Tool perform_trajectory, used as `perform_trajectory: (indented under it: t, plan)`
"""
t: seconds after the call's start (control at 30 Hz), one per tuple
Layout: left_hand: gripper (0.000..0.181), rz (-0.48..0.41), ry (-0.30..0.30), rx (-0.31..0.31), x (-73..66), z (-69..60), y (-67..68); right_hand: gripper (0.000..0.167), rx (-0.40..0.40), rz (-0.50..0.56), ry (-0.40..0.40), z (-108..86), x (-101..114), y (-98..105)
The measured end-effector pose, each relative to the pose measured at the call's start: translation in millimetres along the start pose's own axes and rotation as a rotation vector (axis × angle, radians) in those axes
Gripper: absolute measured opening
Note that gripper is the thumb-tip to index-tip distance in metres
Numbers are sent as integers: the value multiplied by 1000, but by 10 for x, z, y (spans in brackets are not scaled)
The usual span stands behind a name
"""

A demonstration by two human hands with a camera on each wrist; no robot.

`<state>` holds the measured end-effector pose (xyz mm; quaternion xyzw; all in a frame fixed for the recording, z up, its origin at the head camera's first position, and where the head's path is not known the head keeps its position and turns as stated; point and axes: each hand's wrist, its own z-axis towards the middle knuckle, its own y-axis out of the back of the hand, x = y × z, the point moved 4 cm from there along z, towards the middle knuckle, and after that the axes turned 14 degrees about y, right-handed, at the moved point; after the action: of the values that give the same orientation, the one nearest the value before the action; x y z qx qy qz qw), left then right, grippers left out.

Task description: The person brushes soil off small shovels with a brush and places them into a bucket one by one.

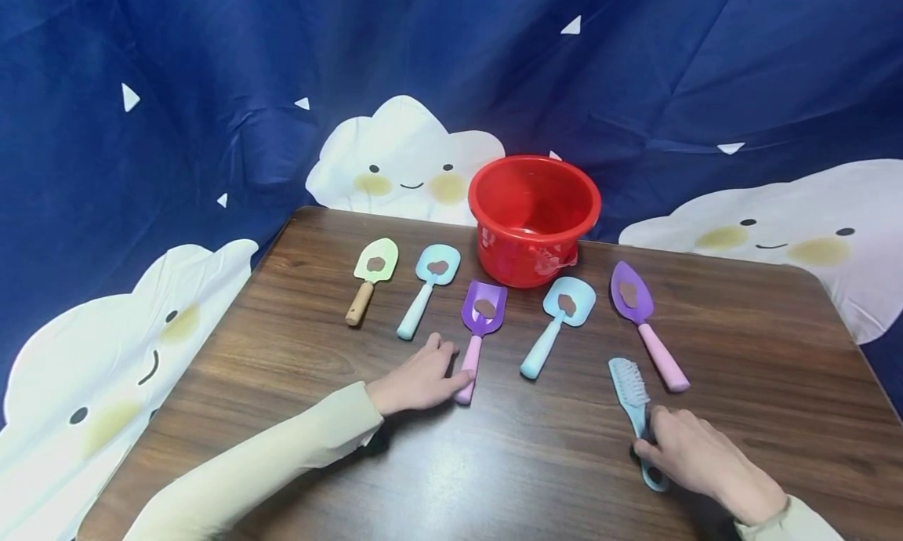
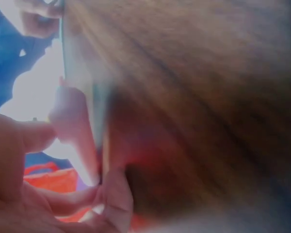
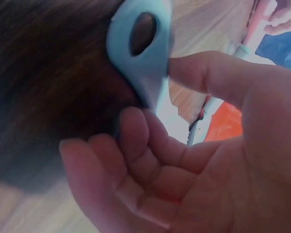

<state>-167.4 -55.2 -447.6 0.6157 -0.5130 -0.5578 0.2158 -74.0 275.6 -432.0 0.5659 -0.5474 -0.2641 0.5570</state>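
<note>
My left hand (image 1: 421, 375) is at a toy shovel with a purple blade (image 1: 484, 306) and pink handle, lying on the table. Thumb and fingers come to either side of the handle (image 2: 72, 116), the thumb touching it. My right hand (image 1: 694, 451) pinches the handle of a light blue brush (image 1: 630, 388), whose pale bristles face up. In the right wrist view, the thumb presses one edge of the brush handle (image 3: 157, 77), near its holed end, and curled fingers meet the other edge.
Behind the tools stands a red bucket (image 1: 529, 247). Other shovels lie on the wooden table (image 1: 303, 368): a green one (image 1: 367, 278), light blue ones (image 1: 423, 294) (image 1: 553, 329), and a purple one with pink handle (image 1: 649, 325). Brown patches mark the blades. A blue cloud-patterned cloth (image 1: 247, 55) hangs behind.
</note>
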Motion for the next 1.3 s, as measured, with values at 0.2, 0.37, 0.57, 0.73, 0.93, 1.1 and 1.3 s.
perform_trajectory:
  t: [0.2, 0.37, 0.57, 0.73, 0.93, 1.1, 1.3]
  plan:
    - [53, 1, 44, 13, -88, 53, 27, 32, -10, 42, -37, 16, -8, -18]
    - [55, 7, 83, 41, -134, 78, 25, 33, -6, 57, -79, 36, -13, -22]
    - [53, -29, 98, 34, -156, 115, 23, 34, -14, 49, -78, 54, -31, 3]
    - [40, -116, 84, 29, -150, 195, 36, 36, -25, 53, -42, 53, -45, 9]
    - [43, -478, 199, 183, -100, 278, -14, 30, -64, 49, 45, 47, -28, 3]
    - [50, -739, 301, 282, -80, 326, -74, 28, -79, 15, 55, 41, -18, 7]
    - [48, -874, 352, 378, -72, 373, -99, 22, -130, -12, 25, 29, -40, 43]
